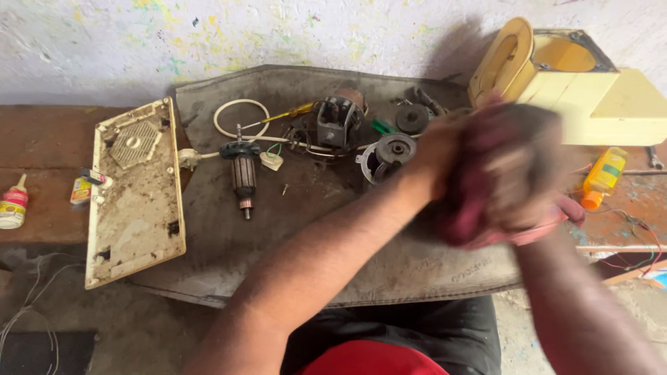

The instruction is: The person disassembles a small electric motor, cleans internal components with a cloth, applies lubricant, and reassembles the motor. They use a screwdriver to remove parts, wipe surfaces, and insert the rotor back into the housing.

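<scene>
Landmark: we took the grey mat (pixel 229 243) spread on the worktop (pixel 48 139) as our reference for every place below.
Left hand: our left hand (pixel 445 149) was raised above the mat's right part, pressed against the red cloth (pixel 479 208); blur hid the fingers, so we could not tell how tightly its grip closed.
Right hand: our right hand (pixel 524 163) met the left from the other side, wrapped over the same cloth; its grip looked folded around the fabric, though blur kept us from being sure.
Red cloth: it was bunched between both palms above the mat's right edge, one end hanging out toward the right; we judged it was held this way so the hands could rub on it.
Armature: the motor armature (pixel 244 177) lay upright in the picture near the mat's middle left, apart from both hands.
Motor parts: a dark wound block (pixel 339 121) and a round grey housing (pixel 389 154) sat at the mat's far side, just beside the left hand, probably kept on the mat so small pieces stayed together.
Cover plate: a dirty cream panel (pixel 135 201) overlapped the mat's left edge.
Yellow casing: a pale yellow body (pixel 577 87) stood beyond the mat's far right corner.
Bottles: an orange bottle (pixel 603 179) lay right of the mat; a small glue bottle (pixel 14 203) stood well left of it.
</scene>
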